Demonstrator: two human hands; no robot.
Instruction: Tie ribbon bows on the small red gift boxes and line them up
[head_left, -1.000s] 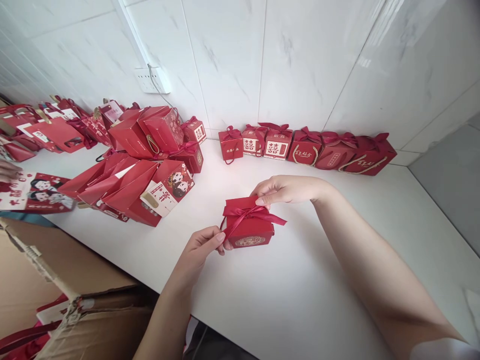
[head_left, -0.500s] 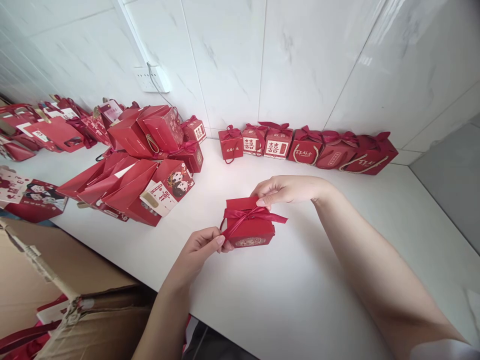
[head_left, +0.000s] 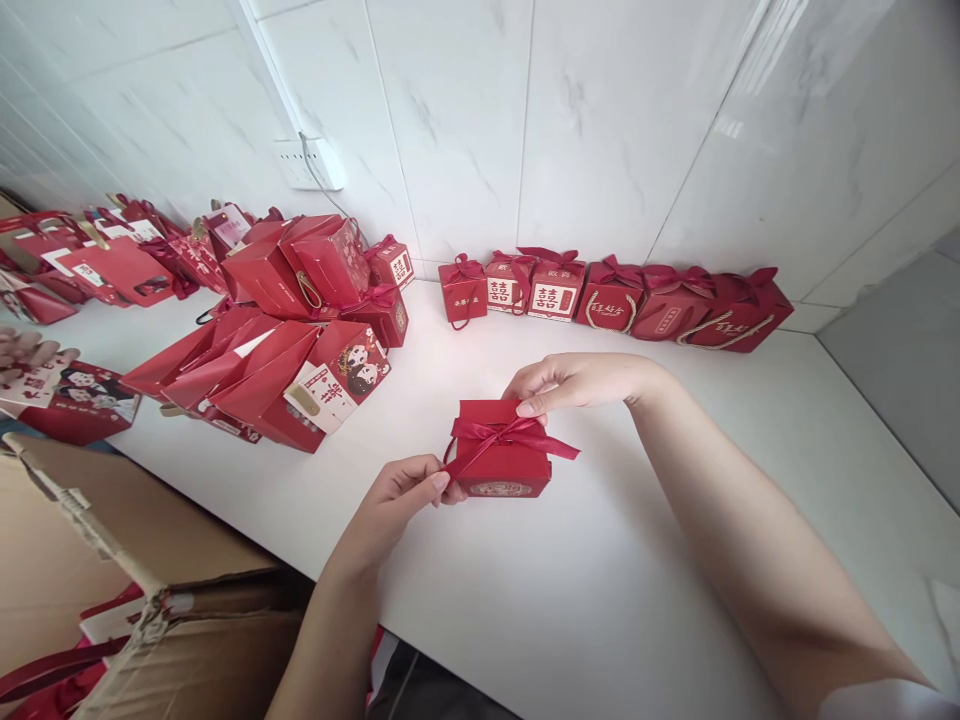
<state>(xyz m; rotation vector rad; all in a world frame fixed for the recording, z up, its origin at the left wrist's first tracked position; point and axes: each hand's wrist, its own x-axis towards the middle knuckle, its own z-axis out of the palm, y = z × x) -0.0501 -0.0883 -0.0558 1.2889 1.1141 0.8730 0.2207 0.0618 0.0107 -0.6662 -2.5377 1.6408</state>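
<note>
A small red gift box (head_left: 517,470) with a round gold emblem stands on the white table between my hands. Across its top runs a dark red ribbon (head_left: 551,440), tied at the middle, one tail lying loose to the right. My left hand (head_left: 411,488) pinches the other ribbon tail at the box's lower left corner. At the upper right edge of the box, my right hand (head_left: 559,385) has its thumb and fingers pinched at the ribbon; the exact part it grips is partly hidden behind the fingers.
Several red boxes with bows (head_left: 613,297) line the tiled wall. A pile of red gift bags (head_left: 262,385) is at left. An open cardboard carton (head_left: 187,540) stands at front left. Another person's hand (head_left: 30,355) touches a printed box at the far left.
Another person's hand has come into view at the far left. My hands keep their pinch on the ribbon; the view has shifted slightly and the box barely moves.
</note>
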